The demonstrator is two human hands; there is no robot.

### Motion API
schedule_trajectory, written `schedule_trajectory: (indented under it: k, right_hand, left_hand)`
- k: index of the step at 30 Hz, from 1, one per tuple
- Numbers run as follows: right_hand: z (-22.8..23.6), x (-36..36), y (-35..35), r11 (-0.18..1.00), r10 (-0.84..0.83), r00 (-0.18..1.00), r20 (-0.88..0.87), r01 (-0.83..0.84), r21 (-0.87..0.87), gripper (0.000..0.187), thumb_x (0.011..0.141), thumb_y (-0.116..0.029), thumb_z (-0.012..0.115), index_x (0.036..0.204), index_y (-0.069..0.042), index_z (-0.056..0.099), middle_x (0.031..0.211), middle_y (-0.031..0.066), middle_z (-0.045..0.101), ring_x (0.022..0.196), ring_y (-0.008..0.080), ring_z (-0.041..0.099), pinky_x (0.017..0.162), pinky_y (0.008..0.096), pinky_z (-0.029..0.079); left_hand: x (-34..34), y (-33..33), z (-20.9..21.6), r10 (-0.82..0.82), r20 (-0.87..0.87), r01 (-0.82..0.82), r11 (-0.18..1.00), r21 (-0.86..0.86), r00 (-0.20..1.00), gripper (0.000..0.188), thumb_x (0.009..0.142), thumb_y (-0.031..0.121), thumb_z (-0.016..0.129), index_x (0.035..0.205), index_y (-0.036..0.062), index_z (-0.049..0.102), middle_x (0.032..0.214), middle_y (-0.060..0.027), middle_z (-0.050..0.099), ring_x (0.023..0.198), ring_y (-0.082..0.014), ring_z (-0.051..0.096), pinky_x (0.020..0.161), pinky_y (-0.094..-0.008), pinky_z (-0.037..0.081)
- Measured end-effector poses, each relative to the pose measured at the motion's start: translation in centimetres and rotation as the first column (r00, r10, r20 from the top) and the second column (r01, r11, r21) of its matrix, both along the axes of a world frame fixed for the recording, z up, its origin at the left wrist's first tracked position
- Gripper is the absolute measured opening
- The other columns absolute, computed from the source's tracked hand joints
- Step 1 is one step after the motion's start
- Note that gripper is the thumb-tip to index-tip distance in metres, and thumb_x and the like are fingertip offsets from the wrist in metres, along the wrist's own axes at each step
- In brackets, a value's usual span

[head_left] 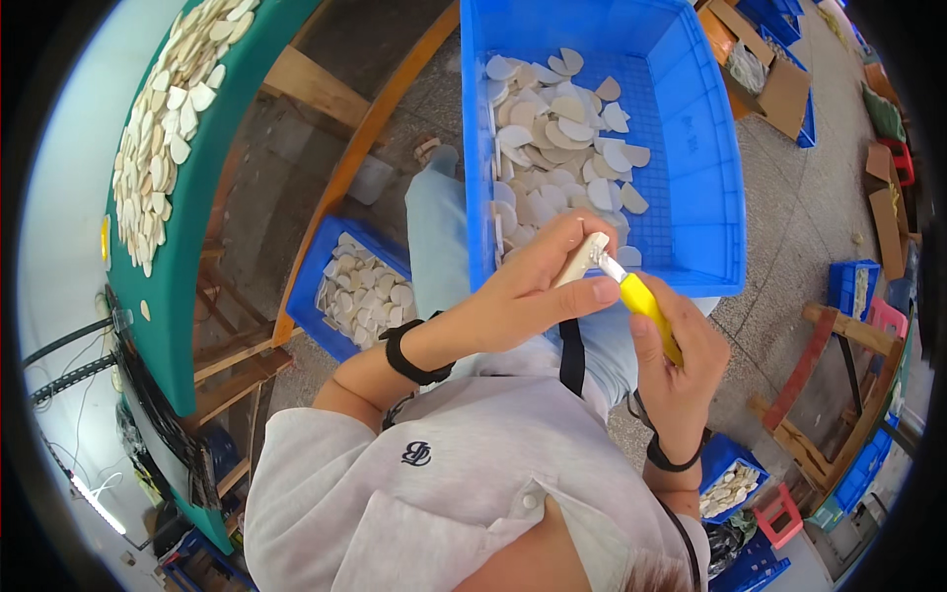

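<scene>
My left hand is closed on a pale, thick-edged piece, held up over the near side of a large blue crate. In my right hand is a yellow-handled knife. Its short blade points up and left and meets the end of the piece, where the surface looks rough and whitish. I cannot tell the material. Loose half-round flat pieces, white and beige, lie heaped in the left part of the crate.
A green-covered table on the left carries many similar pieces. A smaller blue bin of pieces stands below it by my leg. At right are cardboard boxes, a wooden frame, a red stool and another filled blue bin.
</scene>
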State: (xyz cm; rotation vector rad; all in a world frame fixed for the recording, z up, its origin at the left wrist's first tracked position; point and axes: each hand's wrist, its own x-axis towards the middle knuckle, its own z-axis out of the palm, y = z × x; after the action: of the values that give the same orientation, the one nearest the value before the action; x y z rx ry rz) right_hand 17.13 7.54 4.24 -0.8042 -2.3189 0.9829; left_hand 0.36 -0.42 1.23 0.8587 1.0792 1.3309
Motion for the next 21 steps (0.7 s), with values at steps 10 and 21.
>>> schedule_trajectory:
  k: [10,21]
  right_hand:
    - [-0.1,0.0,-0.1,0.987,0.046,0.995,0.088,-0.059,0.148,0.033,0.074,-0.015,0.069,0.105,-0.006,0.062,0.06,0.0049,0.051,0.045,0.0195,0.046,0.042,0.0297,0.036]
    - [-0.1,-0.6,-0.1,0.963,0.04,0.989,0.143,-0.076,0.26,0.035,0.074,-0.018,0.069,0.106,-0.007,0.063,0.057,0.0022,0.044,0.042,0.0171,0.042,0.04,0.0293,0.033]
  left_hand:
    - [0.4,0.0,-1.0,0.251,-0.346,-0.198,0.963,0.183,0.904,0.029,0.085,0.028,0.058,0.096,0.0028,0.047,0.088,-0.0085,0.042,0.08,-0.02,0.039,0.072,-0.0285,0.033]
    - [0.0,0.0,-1.9,0.385,-0.545,-0.224,0.914,0.339,0.745,0.026,0.086,0.026,0.057,0.09,0.0024,0.048,0.079,-0.008,0.043,0.074,-0.0225,0.039,0.066,-0.0325,0.031]
